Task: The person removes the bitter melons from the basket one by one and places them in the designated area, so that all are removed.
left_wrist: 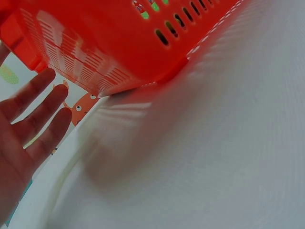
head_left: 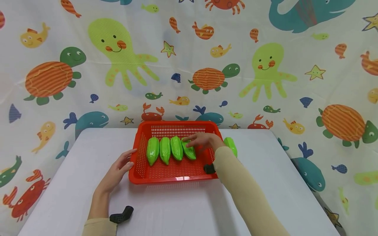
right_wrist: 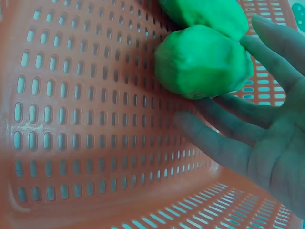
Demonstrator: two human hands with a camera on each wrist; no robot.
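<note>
Risk, as a judgement: the fourth glossy green plastic pepper-shaped toy [head_left: 189, 151] lies askew at the right end of the row inside the red perforated plastic basket [head_left: 174, 173], tip angled toward its neighbour. A nudge from the fingertips could roll it against the third piece or knock the row out of line. The basket is light and sits on the smooth white bench [head_left: 73, 183]; a push from the right could slide it if the left side is not braced.

Right hand [head_left: 203, 141]: grip spread, fingers extended and relaxed, fingertips resting on the fourth green toy [right_wrist: 202, 62]; nothing is pinched or enclosed.

Left hand [head_left: 118, 170]: grip open, fingers straight, lying along the basket's left wall [left_wrist: 71, 57], touching or just beside it; the wrist view leaves that unclear.

One more green toy [head_left: 231, 146] lies on the bench just outside the basket's right wall, partly hidden by the right sleeve.
</note>
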